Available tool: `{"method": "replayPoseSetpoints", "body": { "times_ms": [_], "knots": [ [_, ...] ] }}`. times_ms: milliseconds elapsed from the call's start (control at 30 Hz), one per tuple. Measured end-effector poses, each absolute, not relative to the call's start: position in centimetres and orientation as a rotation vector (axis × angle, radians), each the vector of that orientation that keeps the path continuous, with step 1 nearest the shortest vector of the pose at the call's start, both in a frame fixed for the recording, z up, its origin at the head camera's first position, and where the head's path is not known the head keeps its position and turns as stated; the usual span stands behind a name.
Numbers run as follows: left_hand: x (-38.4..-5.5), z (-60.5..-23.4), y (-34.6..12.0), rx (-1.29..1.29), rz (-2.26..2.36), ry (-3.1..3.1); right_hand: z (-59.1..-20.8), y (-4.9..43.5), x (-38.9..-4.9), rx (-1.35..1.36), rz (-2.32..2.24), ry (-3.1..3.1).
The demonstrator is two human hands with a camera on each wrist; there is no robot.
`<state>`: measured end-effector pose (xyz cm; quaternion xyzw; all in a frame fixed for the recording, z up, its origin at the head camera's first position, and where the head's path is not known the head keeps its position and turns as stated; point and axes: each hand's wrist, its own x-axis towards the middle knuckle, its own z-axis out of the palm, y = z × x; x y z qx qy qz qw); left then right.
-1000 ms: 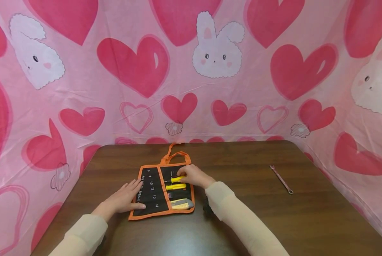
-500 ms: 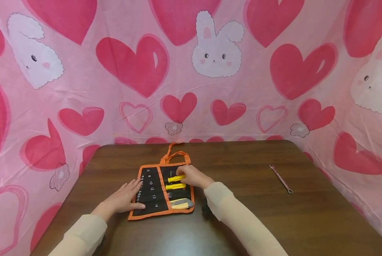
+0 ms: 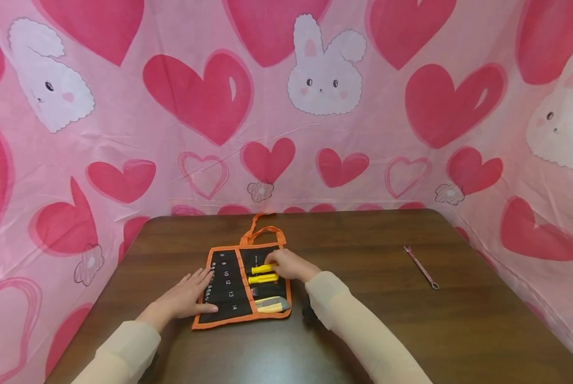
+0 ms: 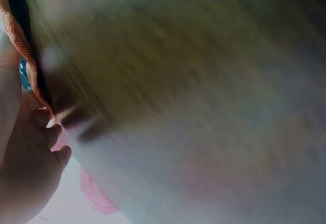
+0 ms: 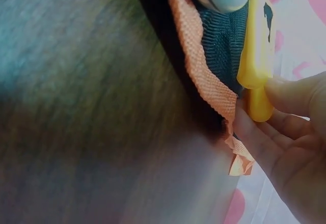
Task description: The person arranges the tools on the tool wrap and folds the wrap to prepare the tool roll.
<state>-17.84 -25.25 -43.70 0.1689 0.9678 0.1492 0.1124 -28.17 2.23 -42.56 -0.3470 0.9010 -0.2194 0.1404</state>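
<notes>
A black tool roll (image 3: 226, 317) with orange trim lies unfolded on the table in the head view. My left hand (image 3: 183, 296) rests on its left part with fingers extended, beside printed numbers. At the roll's right half, my right hand (image 3: 288, 265) pinches the yellow handle of a screwdriver (image 3: 261, 269) seated in a pocket. Just nearer lies a second yellow-handled screwdriver (image 3: 263, 279), also in a pocket. A yellow and grey utility knife (image 3: 272, 304) occupies the pocket at the near edge. The right wrist view shows thumb and fingers around the far handle (image 5: 261, 107).
A combination wrench (image 3: 421, 268) lies apart on the right side of the brown table (image 3: 363, 234). Orange ties (image 3: 267, 230) extend from the roll's far edge. Behind the table hangs a pink cloth (image 3: 382, 122) with hearts and rabbits.
My right hand has slid the far screwdriver left, deeper into its pocket, and its shaft no longer shows. The left hand stays in place on the roll.
</notes>
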Motion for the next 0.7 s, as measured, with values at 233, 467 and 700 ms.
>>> {"method": "replayPoseSetpoints", "body": {
  "times_ms": [233,467,700],
  "knots": [
    [-17.8,-43.7,-25.2,0.51,0.433,2.839,-42.4,2.0,-28.1,-0.989,-0.558,2.598],
    [-18.0,-43.8,-25.2,0.507,0.418,2.838,-42.3,1.5,-28.1,-0.936,-0.504,2.633],
    [-17.9,-43.6,-25.1,0.491,0.416,2.832,-42.4,1.0,-27.9,-0.914,-0.458,2.677]
  ]
}}
